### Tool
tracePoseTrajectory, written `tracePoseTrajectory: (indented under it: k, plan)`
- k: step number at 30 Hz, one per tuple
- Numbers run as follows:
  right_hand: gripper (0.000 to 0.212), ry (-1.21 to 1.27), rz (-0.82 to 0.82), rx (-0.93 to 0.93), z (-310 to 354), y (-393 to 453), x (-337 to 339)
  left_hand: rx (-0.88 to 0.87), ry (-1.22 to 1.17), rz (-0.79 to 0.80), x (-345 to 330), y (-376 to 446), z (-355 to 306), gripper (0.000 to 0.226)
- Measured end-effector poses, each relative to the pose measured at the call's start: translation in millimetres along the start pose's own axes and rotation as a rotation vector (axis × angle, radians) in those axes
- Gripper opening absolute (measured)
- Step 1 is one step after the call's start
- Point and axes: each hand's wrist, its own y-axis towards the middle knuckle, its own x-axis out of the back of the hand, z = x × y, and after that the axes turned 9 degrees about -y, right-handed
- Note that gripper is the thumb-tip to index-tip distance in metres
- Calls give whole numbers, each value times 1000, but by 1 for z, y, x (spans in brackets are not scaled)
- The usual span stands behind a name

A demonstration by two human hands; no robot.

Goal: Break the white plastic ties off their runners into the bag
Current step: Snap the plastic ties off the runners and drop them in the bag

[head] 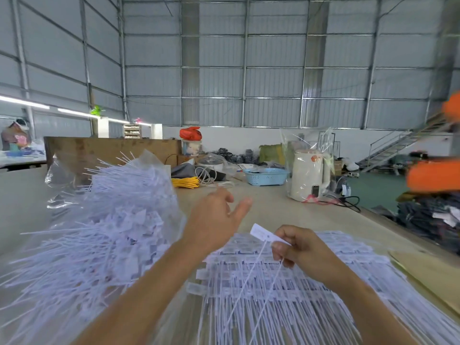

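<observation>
A clear plastic bag (64, 175) on the left is piled with loose white ties (119, 220). In front of me lies a flat stack of white ties on their runners (323, 282). My right hand (301, 247) pinches a white tie (263, 236) by its flat tag end, and thin tails hang down from it over the stack. Over the gap between bag and stack my left hand (214, 217) hovers with fingers spread, holding nothing.
A cream kettle in clear wrap (308, 178), a blue basket (266, 176), yellow cord (185, 182) and a wooden board (112, 148) stand at the table's far end. Cardboard (428, 275) lies at right. A person in orange (435, 178) is at the right edge.
</observation>
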Motion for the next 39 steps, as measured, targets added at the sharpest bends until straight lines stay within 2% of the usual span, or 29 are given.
tracePoseTrajectory:
  k: [2,3,5,9,12,14,17,21,23,24,25,27,29,31,33,35,38,39]
  plan:
    - [17,32,-2,18,0,-1,1,165,-293,236,-35,-12,-13,44]
    - [15,34,-6,25,-1,-1,1,207,-429,289,-49,-17,-13,42]
    - [13,18,-2,22,-5,-1,0,195,-560,289,-68,-25,-5,43]
    - [23,-89,39,22,-8,-1,-3,237,-619,232,-78,-34,5,45]
    - [32,-222,-10,82,-10,2,-9,313,-546,153,-76,-32,5,49]
    - [24,-294,-39,136,-13,3,-10,369,-472,149,-75,-29,4,45]
    - [9,-315,-59,204,-18,5,-9,547,-586,254,-72,-26,2,37]
    - [15,-383,-140,230,-18,8,-7,690,-810,488,-55,-23,6,33]
    - [23,-462,-253,122,-25,6,8,693,-929,581,-48,-22,10,39]
    - [26,-425,-338,53,-29,5,19,691,-983,566,-47,-21,12,40]
    - [28,-302,-422,5,-30,2,27,674,-1015,502,-47,-21,14,42]
    - [30,106,-518,-10,-24,0,32,618,-1055,333,-54,-20,17,46]
    - [31,376,-443,12,-11,2,24,586,-1074,233,-64,-21,16,51]
    - [28,324,-296,44,-3,3,8,541,-1030,201,-71,-25,12,53]
    - [17,184,-194,87,1,3,-6,469,-1003,235,-74,-30,6,56]
    - [10,91,-247,114,-1,5,-14,405,-1004,316,-79,-35,1,45]
    - [25,1,-338,61,-7,9,-19,319,-979,392,-76,-39,2,6]
    - [29,4,-318,37,-8,9,-19,278,-943,420,-75,-39,5,17]
